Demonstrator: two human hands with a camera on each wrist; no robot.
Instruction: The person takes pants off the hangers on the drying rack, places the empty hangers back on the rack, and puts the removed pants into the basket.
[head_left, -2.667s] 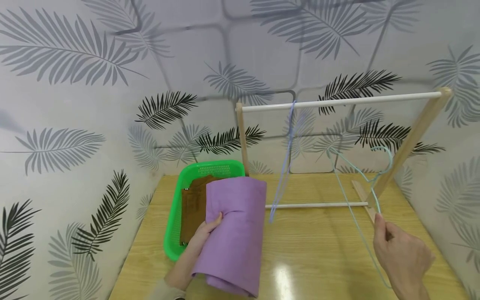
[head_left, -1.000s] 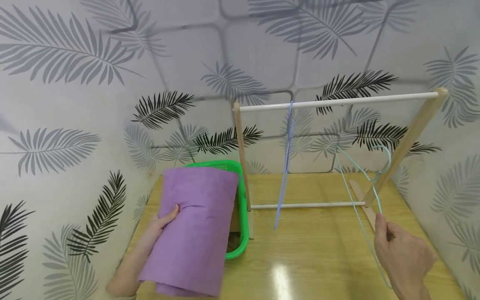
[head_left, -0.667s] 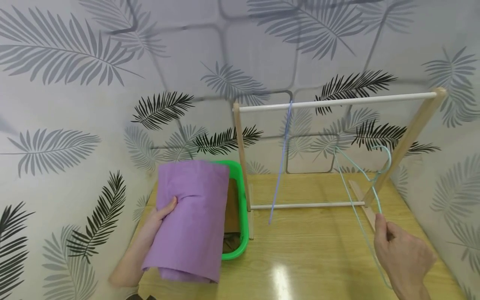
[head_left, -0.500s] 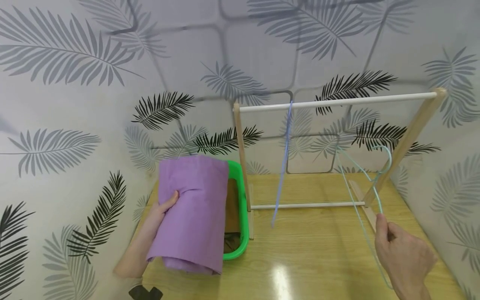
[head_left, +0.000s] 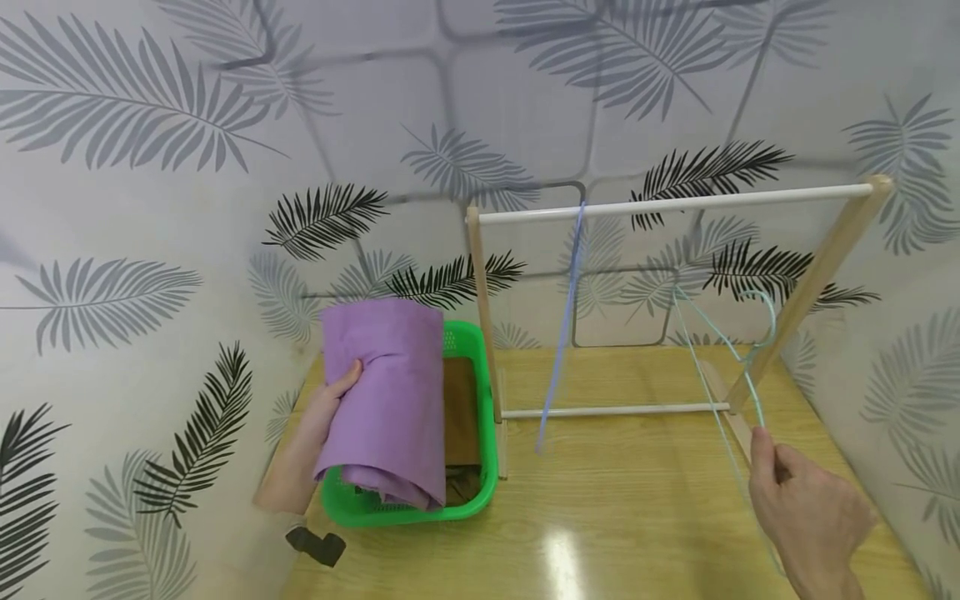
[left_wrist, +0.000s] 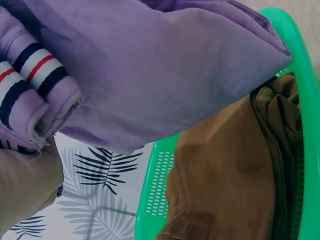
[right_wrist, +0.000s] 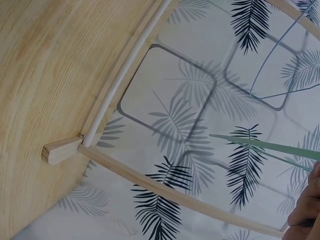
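My left hand (head_left: 327, 410) grips a folded purple garment (head_left: 386, 400), its thumb pressed on the near face. In the left wrist view the garment's ribbed trim (left_wrist: 42, 70) shows navy, white and red stripes. The bundle is held over a green plastic basket (head_left: 489, 467) and covers much of it. Folded brown clothing (left_wrist: 225, 165) lies inside the basket. On the right, my right hand (head_left: 813, 508) pinches a thin mint-green hanger (head_left: 754, 398) by one side, with the hook upward. The hanger stays apart from the rack's top rod.
A wooden rack (head_left: 813, 283) with a white top rod (head_left: 675, 205) stands at the back of the wood-grain table (head_left: 615, 517). A blue hanger (head_left: 573, 283) hangs edge-on near the rod's left end. Leaf-patterned cloth (head_left: 187, 250) covers the walls around.
The purple garment in my left hand has moved left, then away from me over the basket. The blue hanger sways slightly on the rod. My right hand has barely moved.
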